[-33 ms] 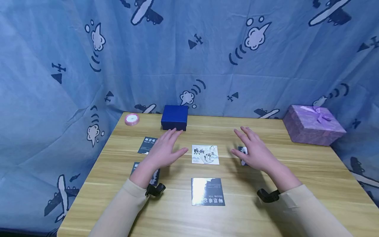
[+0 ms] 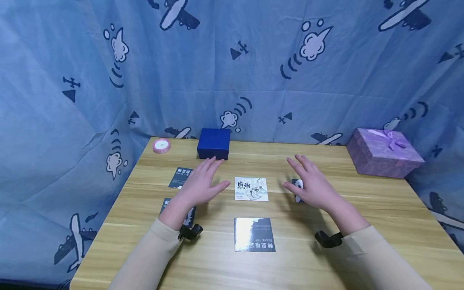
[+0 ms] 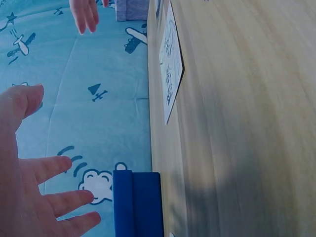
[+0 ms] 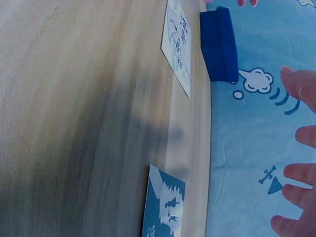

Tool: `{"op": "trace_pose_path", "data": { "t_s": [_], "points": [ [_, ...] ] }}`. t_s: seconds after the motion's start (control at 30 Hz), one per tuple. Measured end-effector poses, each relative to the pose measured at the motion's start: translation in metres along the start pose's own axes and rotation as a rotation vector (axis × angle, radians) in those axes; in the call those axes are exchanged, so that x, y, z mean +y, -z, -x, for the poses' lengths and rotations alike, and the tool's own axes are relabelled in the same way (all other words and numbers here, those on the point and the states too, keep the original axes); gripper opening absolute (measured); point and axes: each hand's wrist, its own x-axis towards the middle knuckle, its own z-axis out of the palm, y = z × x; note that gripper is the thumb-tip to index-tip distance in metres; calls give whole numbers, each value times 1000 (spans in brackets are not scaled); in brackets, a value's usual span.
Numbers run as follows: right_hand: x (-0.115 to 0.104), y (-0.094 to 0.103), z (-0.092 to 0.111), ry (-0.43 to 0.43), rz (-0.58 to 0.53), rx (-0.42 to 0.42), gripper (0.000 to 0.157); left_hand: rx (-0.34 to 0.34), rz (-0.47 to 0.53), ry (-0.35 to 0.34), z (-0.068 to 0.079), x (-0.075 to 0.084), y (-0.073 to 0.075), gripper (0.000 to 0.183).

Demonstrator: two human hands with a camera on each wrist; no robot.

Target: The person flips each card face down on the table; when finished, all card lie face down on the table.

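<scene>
My left hand (image 2: pixel 199 184) hovers above the table with its fingers spread, holding nothing. Beneath it, partly covered, lie two dark cards: an upper dark card (image 2: pixel 178 178) and a lower dark card (image 2: pixel 189 217). My right hand (image 2: pixel 311 183) is likewise held in the air, fingers apart, with nothing in it. It overlaps a small dark card (image 2: pixel 299 189), which the right wrist view shows as a blue-and-white card (image 4: pixel 168 205) flat on the wood. Between the hands lies a white card (image 2: pixel 251 189) with black brush lettering. Nearer the front is a glossy dark card (image 2: pixel 255 235) with upside-down text.
Against the back edge of the wooden table (image 2: pixel 217 266) stands a dark blue box (image 2: pixel 214 139). Left of it is a roll of pink ribbon (image 2: pixel 161 150). A purple gift box (image 2: pixel 384 155) with a bow sits at the back right. Behind hangs a blue patterned curtain (image 2: pixel 203 80).
</scene>
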Motion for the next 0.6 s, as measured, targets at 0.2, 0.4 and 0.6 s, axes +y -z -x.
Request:
{"op": "trace_pose_path", "data": {
  "t_s": [0.2,0.4,0.6],
  "points": [
    [-1,-1,-4,20,-18,-7,75,-9,-15,-13,-4,-3,-3,77],
    [0,0,-7,25,-30,-39,62,-71,1,-34,-17,3,-9,74],
    [0,-5,-12,38,-43,-80,59,-156,-32,-47,-32,10,-26,80]
  ]
}}
